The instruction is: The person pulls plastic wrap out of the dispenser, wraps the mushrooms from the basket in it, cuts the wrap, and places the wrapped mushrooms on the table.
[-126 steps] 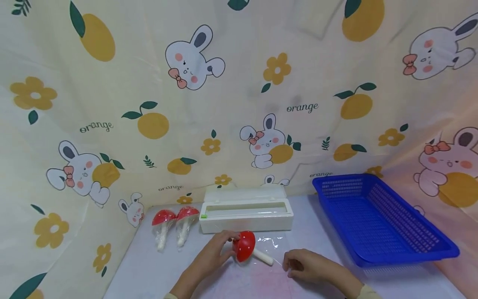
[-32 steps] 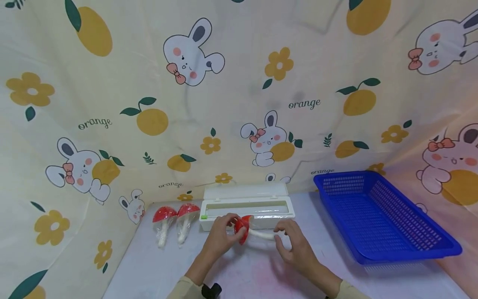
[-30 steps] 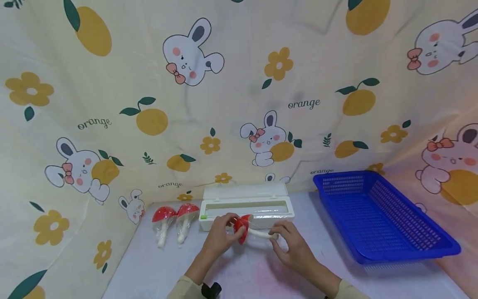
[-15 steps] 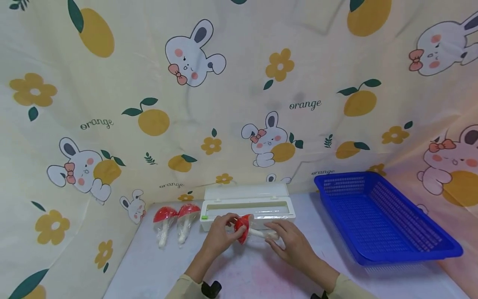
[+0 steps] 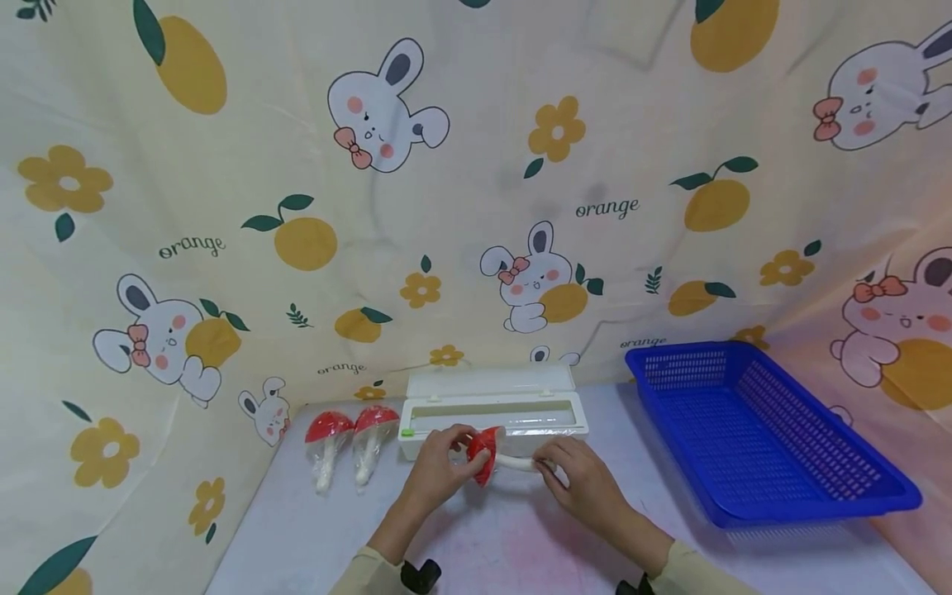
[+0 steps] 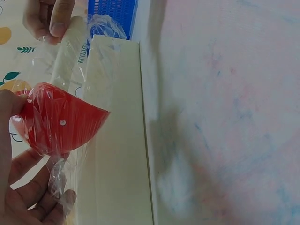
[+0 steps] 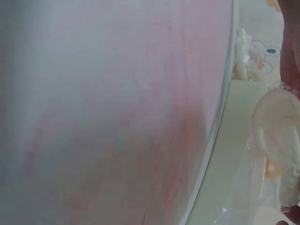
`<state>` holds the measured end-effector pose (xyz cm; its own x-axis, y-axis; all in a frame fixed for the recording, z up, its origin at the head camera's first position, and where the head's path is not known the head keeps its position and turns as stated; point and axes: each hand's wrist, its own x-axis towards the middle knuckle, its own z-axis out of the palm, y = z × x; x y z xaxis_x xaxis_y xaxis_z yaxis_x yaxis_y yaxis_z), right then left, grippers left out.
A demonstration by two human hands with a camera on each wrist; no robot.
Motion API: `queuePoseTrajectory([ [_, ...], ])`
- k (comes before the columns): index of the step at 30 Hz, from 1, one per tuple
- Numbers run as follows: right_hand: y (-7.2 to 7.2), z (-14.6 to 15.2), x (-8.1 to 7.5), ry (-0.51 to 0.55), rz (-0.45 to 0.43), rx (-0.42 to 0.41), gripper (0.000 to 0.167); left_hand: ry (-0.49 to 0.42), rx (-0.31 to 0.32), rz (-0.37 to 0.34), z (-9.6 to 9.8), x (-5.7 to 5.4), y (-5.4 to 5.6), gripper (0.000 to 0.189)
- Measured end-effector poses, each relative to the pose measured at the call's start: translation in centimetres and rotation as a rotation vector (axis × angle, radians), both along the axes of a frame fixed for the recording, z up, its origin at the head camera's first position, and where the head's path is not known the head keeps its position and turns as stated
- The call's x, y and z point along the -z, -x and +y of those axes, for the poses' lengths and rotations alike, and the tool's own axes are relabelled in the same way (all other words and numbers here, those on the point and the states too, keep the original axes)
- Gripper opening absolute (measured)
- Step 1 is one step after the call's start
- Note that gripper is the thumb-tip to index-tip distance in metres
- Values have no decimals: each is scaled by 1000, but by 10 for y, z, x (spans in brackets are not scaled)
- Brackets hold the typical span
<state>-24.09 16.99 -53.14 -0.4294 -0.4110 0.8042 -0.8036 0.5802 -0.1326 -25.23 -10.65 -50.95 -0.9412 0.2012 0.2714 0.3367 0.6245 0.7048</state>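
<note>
A toy mushroom with a white-dotted red cap [image 6: 61,122] and a pale stem [image 5: 515,464] is held sideways in front of the white box, loosely wrapped in clear film. My left hand [image 5: 439,467] grips the cap, with thumb and fingers on opposite sides in the left wrist view. My right hand [image 5: 583,479] pinches the stem's far end with the film around it. The cap's pale underside [image 7: 276,124] shows at the edge of the right wrist view. Loose film bunches beyond the cap near my left fingers [image 6: 35,192].
Two film-wrapped toy mushrooms [image 5: 325,446] lie at the back left. Behind my hands stands a long white cling film dispenser [image 5: 491,409], lid raised. A blue plastic basket [image 5: 811,516] stands at right. A patterned cloth [image 5: 416,207] hangs behind the white table [image 5: 476,562].
The mushroom was lower, near the table, and has been raised toward the box with film around it. My right hand came in from the right and closed its fingertips on the stem end.
</note>
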Motion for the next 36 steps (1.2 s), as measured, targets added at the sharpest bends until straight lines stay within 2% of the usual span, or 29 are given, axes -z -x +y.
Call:
queuePoseTrajectory([
  [8,3,-1,1,-10,-36,9,36,0,-10,-24,-1,1,2,37],
  [13,2,-1,3,-17,-68,-42,35,-16,-19,-28,-1,-1,1,36],
  [17,0,-1,3,-34,-141,-86,31,-21,-15,-15,-1,-1,1,36],
  [22,-3,-1,1,-99,-221,-43,48,-14,-29,-21,-1,-2,4,40],
  [24,-3,-2,1,-115,-209,-31,51,-5,-38,-27,0,-3,4,42],
  [28,0,-3,1,-102,-124,-5,53,0,-24,-37,0,-5,4,46],
  [32,3,-1,-2,-70,-53,35,50,5,33,-79,-6,-6,3,54],
  [36,5,1,-5,-55,-17,96,48,49,113,-99,-15,-8,4,67],
])
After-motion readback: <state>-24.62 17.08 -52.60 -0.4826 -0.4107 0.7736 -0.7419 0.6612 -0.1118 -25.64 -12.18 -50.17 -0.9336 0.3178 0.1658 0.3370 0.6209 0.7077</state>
